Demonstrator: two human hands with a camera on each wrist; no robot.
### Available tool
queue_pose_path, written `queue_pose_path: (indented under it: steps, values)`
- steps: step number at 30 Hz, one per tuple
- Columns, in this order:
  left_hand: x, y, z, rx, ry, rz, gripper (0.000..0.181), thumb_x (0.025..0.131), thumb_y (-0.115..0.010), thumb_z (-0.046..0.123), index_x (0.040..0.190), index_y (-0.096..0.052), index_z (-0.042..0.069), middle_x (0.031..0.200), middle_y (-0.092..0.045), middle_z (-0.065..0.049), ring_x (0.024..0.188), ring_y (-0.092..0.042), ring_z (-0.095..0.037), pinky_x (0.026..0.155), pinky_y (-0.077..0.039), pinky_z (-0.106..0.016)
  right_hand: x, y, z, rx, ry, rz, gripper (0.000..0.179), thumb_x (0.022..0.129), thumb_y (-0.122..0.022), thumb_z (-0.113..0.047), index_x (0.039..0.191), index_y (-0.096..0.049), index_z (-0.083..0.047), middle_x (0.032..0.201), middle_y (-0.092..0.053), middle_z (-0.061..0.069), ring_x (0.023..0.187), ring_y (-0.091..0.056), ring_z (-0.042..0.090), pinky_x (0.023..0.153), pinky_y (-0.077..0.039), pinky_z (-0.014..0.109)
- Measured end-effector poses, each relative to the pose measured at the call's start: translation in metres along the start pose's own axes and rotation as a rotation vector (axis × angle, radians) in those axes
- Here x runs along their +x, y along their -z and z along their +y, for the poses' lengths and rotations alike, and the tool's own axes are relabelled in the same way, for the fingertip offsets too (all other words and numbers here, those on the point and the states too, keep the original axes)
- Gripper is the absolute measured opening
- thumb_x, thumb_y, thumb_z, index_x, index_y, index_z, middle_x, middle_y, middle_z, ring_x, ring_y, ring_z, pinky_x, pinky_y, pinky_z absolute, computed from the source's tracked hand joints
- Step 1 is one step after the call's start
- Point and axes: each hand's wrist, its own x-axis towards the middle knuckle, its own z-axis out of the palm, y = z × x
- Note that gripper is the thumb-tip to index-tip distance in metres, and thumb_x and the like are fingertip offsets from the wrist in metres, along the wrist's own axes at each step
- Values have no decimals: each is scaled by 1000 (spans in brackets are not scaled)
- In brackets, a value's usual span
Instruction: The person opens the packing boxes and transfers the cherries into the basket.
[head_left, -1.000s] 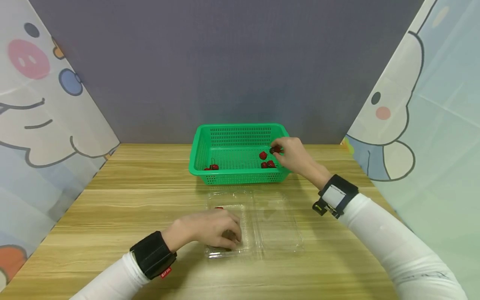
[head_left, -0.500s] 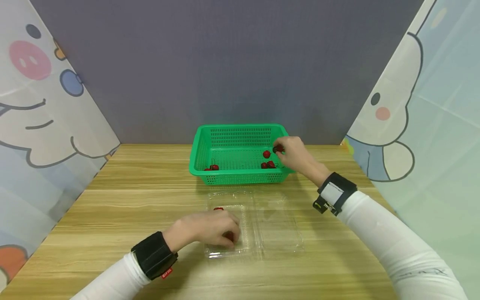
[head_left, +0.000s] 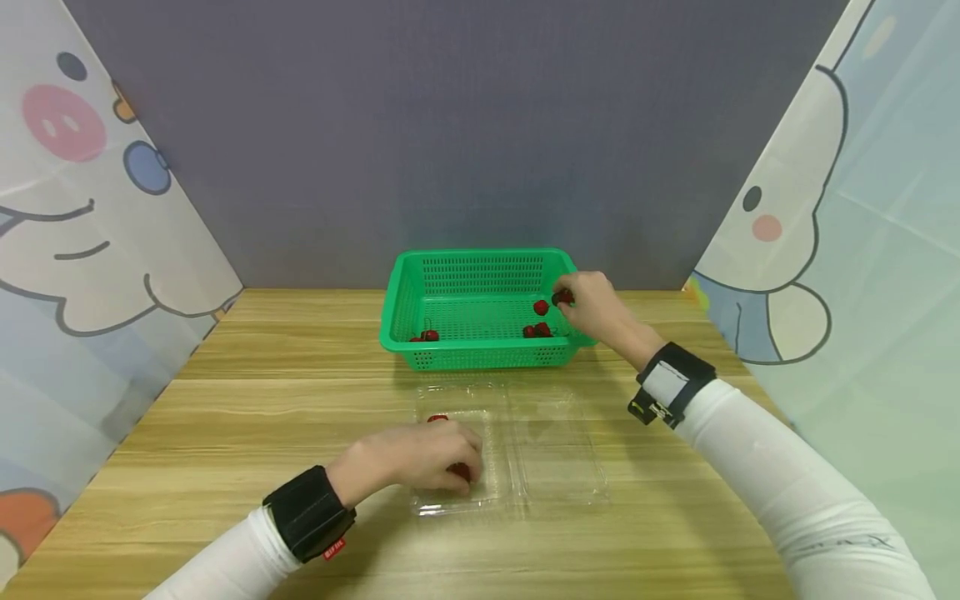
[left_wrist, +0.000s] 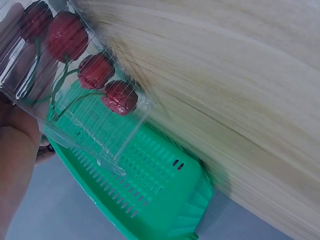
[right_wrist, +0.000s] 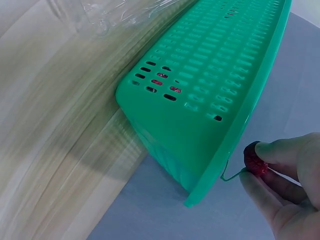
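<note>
My right hand (head_left: 594, 307) pinches a dark red cherry (right_wrist: 255, 159) over the right end of the green basket (head_left: 480, 343). A green stem trails from that cherry in the right wrist view. Just left of these fingertips is another cherry (head_left: 541, 307); whether it touches the basket floor I cannot tell. My left hand (head_left: 431, 454) reaches into the clear plastic box (head_left: 495, 442), thumb and fingers curled round a cherry (head_left: 459, 472), which they partly hide. Through the box wall, the left wrist view shows several cherries (left_wrist: 96, 71) with green stems lying along one side.
The box's transparent lid (head_left: 562, 454) lies unfolded to the right on the wooden table (head_left: 285, 392). More cherries rest in the basket's near left (head_left: 429, 335) and near right (head_left: 538, 330) corners. A grey wall (head_left: 480, 142) rises behind the basket.
My right hand has shifted slightly right with its cherry, and the cherry beside it has moved right too. My left thumb and fingers have drawn closer together inside the box.
</note>
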Motion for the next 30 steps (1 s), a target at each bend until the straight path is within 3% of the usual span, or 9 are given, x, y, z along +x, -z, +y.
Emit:
queue_pose_path:
  steps: [9,14,19,30]
  values:
    - [-1,-3,-1,-3,1,36,6,89,-75,23,93,-73,21,92,-56,17,84,-52,7,74,-37,-4,-4,1,-6,-12,-31,-26,25,89,-69,-2,113,-68,4,110,-65,18,101,-64,34,79,-51,40]
    - [-2,-2,-2,-8,4,44,5,89,-74,21,94,-73,21,93,-56,16,85,-52,7,75,-38,-4,-5,0,-13,-11,9,-8,22,90,-67,-2,111,-68,3,115,-63,16,104,-63,33,82,-51,39]
    - [-3,1,-3,-38,5,76,5,90,-74,16,95,-74,16,94,-57,12,85,-53,4,74,-38,-4,-7,-5,-19,-37,60,37,18,90,-66,-4,108,-70,0,115,-63,13,96,-65,29,75,-52,36]
    - [-7,16,-9,-91,-72,225,6,89,-73,7,94,-73,11,94,-57,7,83,-55,-1,75,-39,-5,-12,-15,-37,-31,231,187,14,91,-69,-9,102,-70,-3,104,-65,8,92,-64,24,74,-50,31]
